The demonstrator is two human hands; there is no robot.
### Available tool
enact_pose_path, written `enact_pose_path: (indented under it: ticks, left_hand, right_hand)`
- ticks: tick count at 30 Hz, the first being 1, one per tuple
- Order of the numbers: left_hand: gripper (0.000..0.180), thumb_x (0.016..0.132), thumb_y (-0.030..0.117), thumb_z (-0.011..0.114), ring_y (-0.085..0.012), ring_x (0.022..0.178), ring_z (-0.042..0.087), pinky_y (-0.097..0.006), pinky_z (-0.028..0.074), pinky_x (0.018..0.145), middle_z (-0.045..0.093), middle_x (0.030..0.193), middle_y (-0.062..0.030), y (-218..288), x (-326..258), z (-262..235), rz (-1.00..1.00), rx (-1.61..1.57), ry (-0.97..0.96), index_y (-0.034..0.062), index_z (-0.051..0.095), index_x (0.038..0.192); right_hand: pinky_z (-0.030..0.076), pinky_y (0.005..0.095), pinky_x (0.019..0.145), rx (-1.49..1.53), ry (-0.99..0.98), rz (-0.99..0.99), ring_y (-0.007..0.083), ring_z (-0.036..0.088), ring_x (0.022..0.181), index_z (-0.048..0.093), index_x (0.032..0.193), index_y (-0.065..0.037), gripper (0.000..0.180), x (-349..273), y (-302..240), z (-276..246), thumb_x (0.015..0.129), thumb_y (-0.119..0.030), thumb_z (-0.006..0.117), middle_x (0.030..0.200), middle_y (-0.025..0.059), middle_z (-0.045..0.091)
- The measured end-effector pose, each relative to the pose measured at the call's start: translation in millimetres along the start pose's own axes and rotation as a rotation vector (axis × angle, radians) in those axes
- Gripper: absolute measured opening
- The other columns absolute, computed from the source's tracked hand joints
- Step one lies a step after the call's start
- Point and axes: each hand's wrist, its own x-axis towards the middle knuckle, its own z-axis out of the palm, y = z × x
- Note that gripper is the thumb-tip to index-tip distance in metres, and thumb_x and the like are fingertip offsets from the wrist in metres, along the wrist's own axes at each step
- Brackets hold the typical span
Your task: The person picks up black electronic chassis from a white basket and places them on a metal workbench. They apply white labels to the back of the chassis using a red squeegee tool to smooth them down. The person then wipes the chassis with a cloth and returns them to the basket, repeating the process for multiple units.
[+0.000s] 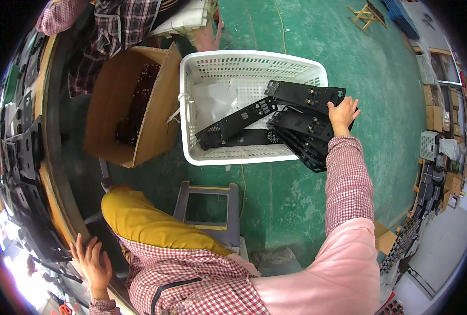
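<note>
My right hand (342, 116) reaches out to the right end of a stack of black panels. Its fingers are spread, and the thumb lies against the top black panel (301, 93), a long flat piece with a round grille and small brass-coloured fittings. Under it, more black panels (301, 122) fan out across the right rim of a white plastic basket (254, 158). Two other black panels (238, 124) lie lower inside, beside a clear plastic sheet (215, 101). My left hand (92, 262) rests with fingers apart at the bench edge on the left, holding nothing.
Left of the basket stands an open cardboard box (157, 105) with dark parts inside. A grey step stool (233, 210) sits on the green floor in front of me. Black parts (31, 220) line the left bench. Another person's plaid clothing (118, 37) shows at the far left.
</note>
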Motion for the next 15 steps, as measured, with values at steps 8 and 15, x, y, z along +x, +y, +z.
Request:
enact_pose_path:
  ticks: [8,15]
  left_hand:
    - [0.024,0.077,0.007,0.063,-0.0399,0.139,0.037,-0.061,0.016,0.118,0.064,0.119,-0.0117,1.9,-2.2,0.0,-0.014,0.022,0.016,0.0027,0.064,0.101]
    - [0.024,0.076,0.006,0.064,-0.0371,0.138,0.039,-0.061,0.020,0.117,0.064,0.118,-0.0099,0.5,-0.4,-4.0,-0.008,-0.028,0.063,0.0032,0.065,0.099]
  right_hand:
    - [0.046,0.0462,0.098,0.415,-0.064,-0.020,0.0416,0.058,0.116,0.059,0.116,0.003,0.050,-30.9,-49.0,-13.1,0.082,-0.030,0.074,0.118,0.0248,0.064]
    - [0.049,0.0519,0.091,0.553,-0.090,-0.001,0.0453,0.064,0.104,0.059,0.117,0.001,0.045,-54.4,-86.1,-5.0,0.087,-0.030,0.069,0.106,0.0280,0.068]
